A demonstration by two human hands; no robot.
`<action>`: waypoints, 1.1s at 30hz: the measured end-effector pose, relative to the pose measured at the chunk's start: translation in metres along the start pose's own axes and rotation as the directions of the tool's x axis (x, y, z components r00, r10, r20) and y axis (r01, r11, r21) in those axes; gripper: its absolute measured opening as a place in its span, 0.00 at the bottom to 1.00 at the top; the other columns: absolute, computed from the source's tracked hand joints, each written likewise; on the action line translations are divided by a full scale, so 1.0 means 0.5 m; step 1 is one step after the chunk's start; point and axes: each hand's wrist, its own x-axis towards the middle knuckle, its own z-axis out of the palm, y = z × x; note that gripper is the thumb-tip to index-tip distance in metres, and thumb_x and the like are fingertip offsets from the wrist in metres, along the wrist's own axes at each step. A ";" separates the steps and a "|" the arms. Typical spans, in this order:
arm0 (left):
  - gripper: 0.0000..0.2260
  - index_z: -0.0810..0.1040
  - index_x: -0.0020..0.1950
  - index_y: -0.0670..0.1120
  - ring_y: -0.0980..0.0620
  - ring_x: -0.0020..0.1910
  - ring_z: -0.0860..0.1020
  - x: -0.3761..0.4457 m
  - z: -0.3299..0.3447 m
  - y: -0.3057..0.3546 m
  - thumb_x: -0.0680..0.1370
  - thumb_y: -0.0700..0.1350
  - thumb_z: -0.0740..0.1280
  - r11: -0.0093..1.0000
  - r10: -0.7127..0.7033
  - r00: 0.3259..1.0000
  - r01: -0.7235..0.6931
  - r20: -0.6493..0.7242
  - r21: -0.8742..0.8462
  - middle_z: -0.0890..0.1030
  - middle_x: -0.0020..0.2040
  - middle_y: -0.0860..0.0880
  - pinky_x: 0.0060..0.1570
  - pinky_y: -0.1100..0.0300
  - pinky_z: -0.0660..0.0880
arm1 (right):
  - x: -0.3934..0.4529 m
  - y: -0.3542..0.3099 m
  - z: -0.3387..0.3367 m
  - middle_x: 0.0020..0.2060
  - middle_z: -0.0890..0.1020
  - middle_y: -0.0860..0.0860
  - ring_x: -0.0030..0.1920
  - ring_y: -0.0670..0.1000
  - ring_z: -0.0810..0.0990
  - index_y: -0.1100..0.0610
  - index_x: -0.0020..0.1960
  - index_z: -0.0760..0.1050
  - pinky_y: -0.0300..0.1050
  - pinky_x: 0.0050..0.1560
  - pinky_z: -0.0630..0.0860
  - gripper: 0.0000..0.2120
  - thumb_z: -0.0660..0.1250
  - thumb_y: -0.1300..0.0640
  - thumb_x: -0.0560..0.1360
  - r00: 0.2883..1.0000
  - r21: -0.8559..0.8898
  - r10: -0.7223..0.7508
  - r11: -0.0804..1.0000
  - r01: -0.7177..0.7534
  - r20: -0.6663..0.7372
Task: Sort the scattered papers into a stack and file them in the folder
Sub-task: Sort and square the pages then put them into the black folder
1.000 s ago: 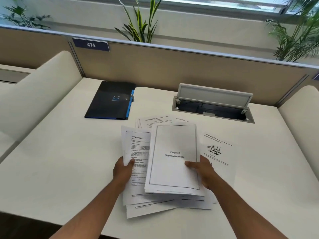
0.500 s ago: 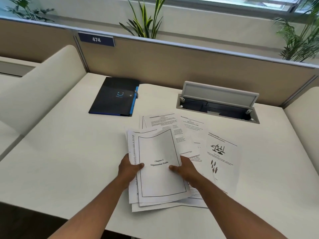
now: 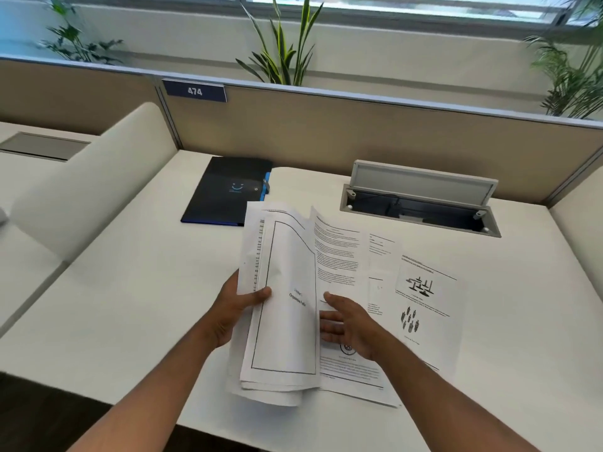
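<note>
My left hand (image 3: 236, 306) grips a gathered bundle of white papers (image 3: 284, 308), tilted up on its left edge, with a bordered title page on top. My right hand (image 3: 350, 322) is flat and open, fingers spread, resting on loose sheets (image 3: 339, 256) that lie on the desk just right of the bundle. One more loose page with printed diagrams (image 3: 424, 298) lies further right. A closed black folder with a blue spine (image 3: 225, 194) sits at the back left of the desk, apart from both hands.
The white desk (image 3: 130, 288) has an open cable tray with a raised lid (image 3: 421, 203) at the back right. A beige partition (image 3: 326, 132) with a "474" label closes the far edge. Rounded cream dividers stand on both sides.
My left hand lifted and tilted the bundle upright. My right hand let go of it and now lies open on the loose sheets to the right.
</note>
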 end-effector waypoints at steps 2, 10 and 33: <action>0.24 0.76 0.66 0.48 0.39 0.59 0.81 -0.002 0.012 0.015 0.71 0.44 0.77 0.999 -0.007 0.999 0.009 0.052 -0.042 0.82 0.61 0.41 0.52 0.46 0.80 | -0.009 -0.002 0.007 0.55 0.87 0.57 0.50 0.57 0.86 0.55 0.65 0.78 0.54 0.54 0.83 0.30 0.78 0.40 0.70 0.996 0.030 0.035 0.999 -0.037 0.086; 0.22 0.75 0.68 0.49 0.37 0.59 0.81 0.008 0.048 0.060 0.74 0.44 0.73 0.997 0.017 0.981 -0.001 0.194 -0.081 0.81 0.63 0.40 0.52 0.45 0.80 | -0.033 -0.025 0.027 0.69 0.80 0.59 0.72 0.62 0.75 0.55 0.71 0.78 0.66 0.74 0.68 0.29 0.74 0.42 0.76 0.970 0.248 -0.053 0.969 -0.008 0.237; 0.11 0.77 0.60 0.53 0.54 0.50 0.82 0.061 0.216 0.068 0.78 0.49 0.70 0.899 0.382 0.913 -0.331 -0.144 0.288 0.83 0.53 0.56 0.44 0.64 0.80 | -0.151 -0.152 -0.079 0.53 0.88 0.55 0.52 0.58 0.87 0.61 0.60 0.82 0.45 0.49 0.84 0.17 0.78 0.59 0.72 0.630 -0.081 -0.710 0.681 0.727 -0.315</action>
